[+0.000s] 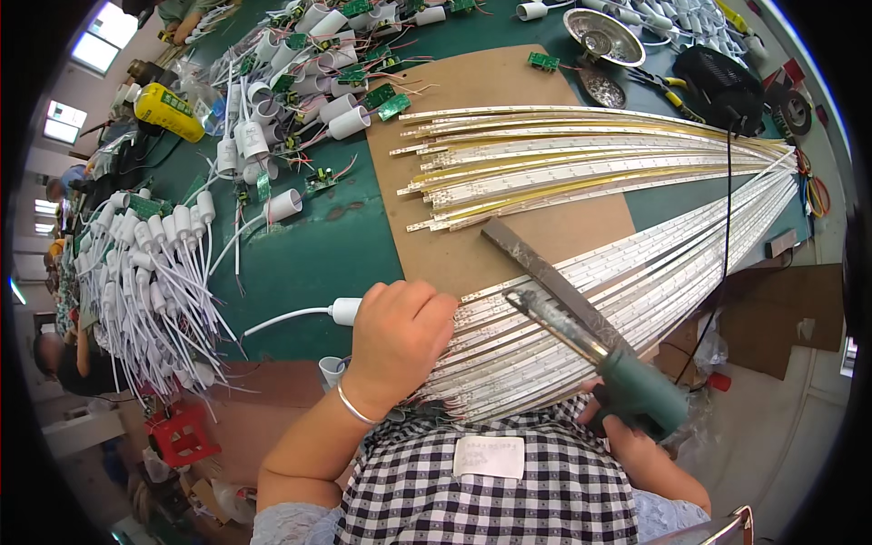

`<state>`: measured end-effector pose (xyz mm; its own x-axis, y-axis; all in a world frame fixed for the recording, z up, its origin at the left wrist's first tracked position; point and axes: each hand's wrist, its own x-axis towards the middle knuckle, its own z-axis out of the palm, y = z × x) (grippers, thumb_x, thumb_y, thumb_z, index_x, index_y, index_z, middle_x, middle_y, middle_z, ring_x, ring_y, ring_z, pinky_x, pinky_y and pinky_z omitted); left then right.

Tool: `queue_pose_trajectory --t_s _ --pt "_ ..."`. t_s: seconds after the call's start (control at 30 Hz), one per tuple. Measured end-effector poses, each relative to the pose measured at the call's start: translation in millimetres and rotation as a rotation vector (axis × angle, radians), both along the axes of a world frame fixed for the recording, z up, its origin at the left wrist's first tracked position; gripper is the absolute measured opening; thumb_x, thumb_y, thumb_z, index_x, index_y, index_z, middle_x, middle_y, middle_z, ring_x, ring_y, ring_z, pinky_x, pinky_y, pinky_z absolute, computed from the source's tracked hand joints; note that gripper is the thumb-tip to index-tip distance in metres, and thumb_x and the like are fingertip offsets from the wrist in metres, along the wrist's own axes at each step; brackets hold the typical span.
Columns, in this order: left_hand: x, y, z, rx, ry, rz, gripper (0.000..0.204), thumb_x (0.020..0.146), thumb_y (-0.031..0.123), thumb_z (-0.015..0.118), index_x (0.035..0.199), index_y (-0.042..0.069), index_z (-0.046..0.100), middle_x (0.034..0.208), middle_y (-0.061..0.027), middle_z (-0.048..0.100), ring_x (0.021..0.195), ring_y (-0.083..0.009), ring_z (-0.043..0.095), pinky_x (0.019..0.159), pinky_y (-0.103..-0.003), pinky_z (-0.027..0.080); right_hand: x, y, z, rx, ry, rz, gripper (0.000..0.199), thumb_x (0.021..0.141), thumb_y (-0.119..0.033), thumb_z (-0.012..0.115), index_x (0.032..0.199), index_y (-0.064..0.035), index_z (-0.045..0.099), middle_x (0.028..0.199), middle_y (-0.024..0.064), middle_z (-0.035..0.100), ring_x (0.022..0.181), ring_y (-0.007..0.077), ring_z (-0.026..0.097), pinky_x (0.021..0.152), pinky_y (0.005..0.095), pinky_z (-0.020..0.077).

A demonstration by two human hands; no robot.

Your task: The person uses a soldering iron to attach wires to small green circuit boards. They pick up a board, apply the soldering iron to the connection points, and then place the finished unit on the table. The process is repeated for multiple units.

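My left hand (400, 331), a silver bangle at its wrist, is closed with the fingers curled down. A white plastic cylinder with a white cable (345, 311) sticks out from its left side; the hand covers the rest. My right hand (619, 434) grips the dark green handle of a soldering iron (640, 395), whose blackened metal tip points up and left. Under the iron, a dark flat metal bar (554, 280) lies slantwise across a fan of white LED strips (654, 263). The near strip ends run beneath and beside my left hand.
More LED strips (527, 173) lie on a brown board (481, 77) on the green table (291, 318). White cylinders with green circuit boards (331, 54) and cabled ones (159, 232) heap up leftward. A metal bowl (604, 36), pliers (672, 91) and black cord (728, 200) are at right.
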<state>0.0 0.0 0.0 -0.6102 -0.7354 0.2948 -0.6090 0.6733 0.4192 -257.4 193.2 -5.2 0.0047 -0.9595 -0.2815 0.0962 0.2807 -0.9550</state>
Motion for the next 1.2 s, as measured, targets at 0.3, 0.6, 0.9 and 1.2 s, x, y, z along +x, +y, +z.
queue_pose_trajectory --t_s 0.3,0.6,0.9,1.2 --pt "-0.6 -2.5 -6.5 -0.03 0.052 -0.061 0.015 0.066 0.001 0.067 0.079 0.007 0.062 0.07 -0.0041 0.052 0.064 -0.0229 0.052 0.058 -0.035 0.038 5.0 -15.6 6.3 -0.203 0.419 0.21 0.045 0.083 -0.01 0.047 0.125 0.0023 0.04 0.092 0.0097 0.057 0.079 0.019 0.061 0.071 0.0312 0.0478" --pt "1.5 -1.5 -10.9 -0.024 0.058 -0.099 0.009 0.068 0.004 0.062 0.077 0.007 0.059 0.068 -0.0052 0.048 0.061 -0.023 0.05 0.058 -0.035 0.04 14.3 -29.8 22.8 0.186 0.201 0.104 0.053 0.073 -0.009 0.066 0.121 0.0046 0.049 0.113 0.0119 0.059 0.102 0.0211 0.059 0.089 0.0305 0.0456" --pt "1.7 -0.5 -10.6 0.013 0.083 -0.067 0.013 0.067 0.0 0.067 0.078 0.004 0.062 0.072 -0.0065 0.055 0.066 -0.025 0.054 0.06 -0.036 0.042 18.7 -20.6 1.5 -0.087 0.364 0.141 0.044 0.077 -0.007 0.059 0.119 0.0021 0.049 0.105 0.0119 0.059 0.089 0.0234 0.062 0.08 0.0315 0.0484" --pt "-0.3 -2.8 -11.3 -0.001 0.088 -0.058 0.014 0.068 0.0 0.068 0.079 0.004 0.062 0.073 -0.0066 0.056 0.067 -0.0252 0.054 0.061 -0.036 0.043 23.2 -29.3 13.7 -0.079 0.404 0.086 0.029 0.075 -0.003 0.063 0.103 -0.0023 0.062 0.098 0.0119 0.064 0.085 0.0281 0.062 0.074 0.0341 0.0486"
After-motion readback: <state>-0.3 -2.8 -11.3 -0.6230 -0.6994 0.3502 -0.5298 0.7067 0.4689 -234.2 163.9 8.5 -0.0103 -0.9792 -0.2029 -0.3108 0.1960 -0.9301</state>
